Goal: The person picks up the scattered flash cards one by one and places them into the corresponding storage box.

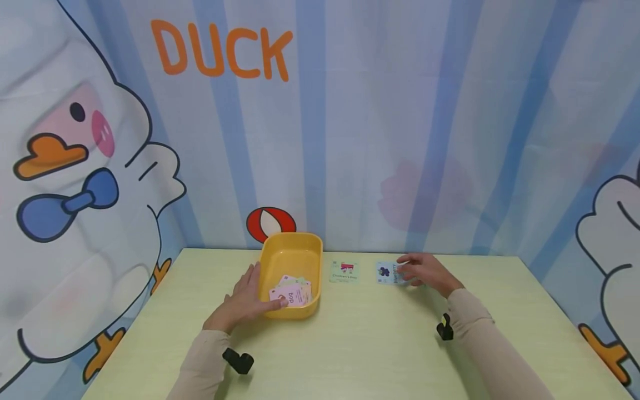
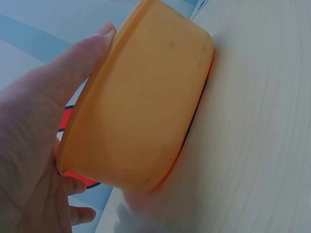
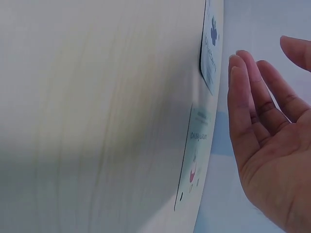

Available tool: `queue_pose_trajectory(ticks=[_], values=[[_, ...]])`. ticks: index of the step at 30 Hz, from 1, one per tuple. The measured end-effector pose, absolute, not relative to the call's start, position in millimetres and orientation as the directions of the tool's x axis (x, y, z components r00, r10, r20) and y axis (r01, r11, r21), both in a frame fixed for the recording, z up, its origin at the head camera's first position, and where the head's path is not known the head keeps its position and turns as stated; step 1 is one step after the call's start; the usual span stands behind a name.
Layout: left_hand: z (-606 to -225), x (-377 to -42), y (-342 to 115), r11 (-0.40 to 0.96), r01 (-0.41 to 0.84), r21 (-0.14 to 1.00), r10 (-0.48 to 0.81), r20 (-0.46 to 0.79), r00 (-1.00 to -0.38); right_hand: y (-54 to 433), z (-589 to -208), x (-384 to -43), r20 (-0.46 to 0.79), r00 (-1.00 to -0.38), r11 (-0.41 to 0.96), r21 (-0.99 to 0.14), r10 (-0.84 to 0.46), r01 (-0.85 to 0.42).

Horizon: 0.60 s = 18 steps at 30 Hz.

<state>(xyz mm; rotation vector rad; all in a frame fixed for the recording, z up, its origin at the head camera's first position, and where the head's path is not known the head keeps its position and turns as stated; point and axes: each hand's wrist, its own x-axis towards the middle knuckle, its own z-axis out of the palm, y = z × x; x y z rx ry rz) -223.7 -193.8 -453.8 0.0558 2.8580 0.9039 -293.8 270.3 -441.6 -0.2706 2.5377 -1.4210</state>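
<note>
Fingers (image 3: pixel 239 107) of my right hand (image 1: pixel 429 273): loosely bent, thumb well apart from them, nothing held that I can see. Right wrist view shows a gap between the tips and the thin pale-blue rectangular card printed with dark-blue berries (image 1: pixel 387 272).

Position of berry card: on the pale-yellow wood-grain table (image 1: pixel 350 344), about 1 o'clock from me, its 3 o'clock end covered by my fingers in the head view. Dark line along one edge; cannot tell whether that edge is raised.

Neighbours: at its 3 o'clock, a thin pale-green card with a pink drawing (image 3: pixel 193 154), mostly hidden under my hand from above. At its 9 o'clock, well apart, a pale-green Children's Day card with a red drawing (image 1: pixel 344 272).

Left hand (image 1: pixel 239 306): thumb laid over the rim of the yellow rounded-rectangular plastic tub (image 1: pixel 292 258), other fingers fairly straight along its outer 9 o'clock side; I hold it by its 7 o'clock corner. Tub sits between 11 and 12 o'clock from me, a loose pile of small cards (image 1: pixel 291 294) in its 6 o'clock half.

Handling, judged: berry card light, fairly stiff, likely to slide on the smooth top, creases if squeezed. Best grip: opposite edges, thumb at 6, fingertips at 12
</note>
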Motion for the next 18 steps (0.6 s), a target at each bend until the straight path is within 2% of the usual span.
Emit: queue_pose_trajectory(ticks=[18], values=[[-451.8,-221.7,-193.7,0.815,-0.016,0.580,0.074,-0.131,-0.989,284.7,-440.8,-297.7,-0.107,-0.975,0.565,-0.825,-0.194,-0.021]])
